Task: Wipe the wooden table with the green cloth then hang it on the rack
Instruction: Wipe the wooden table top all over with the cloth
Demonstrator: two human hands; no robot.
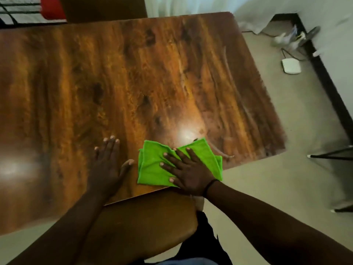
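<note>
The folded green cloth (152, 165) lies flat on the wooden table (133, 83), close to its near edge and right of the middle. My right hand (187, 173) presses down on the cloth with its fingers spread, covering the cloth's right half. My left hand (107, 169) rests flat on the bare wood just left of the cloth, fingers apart, holding nothing. No rack is clearly in view.
A brown chair seat (149, 222) sits under the near table edge. A second chair back (103, 8) stands at the far side. On the floor at right lie a white box (291, 66), cables and a dark metal frame (330, 154).
</note>
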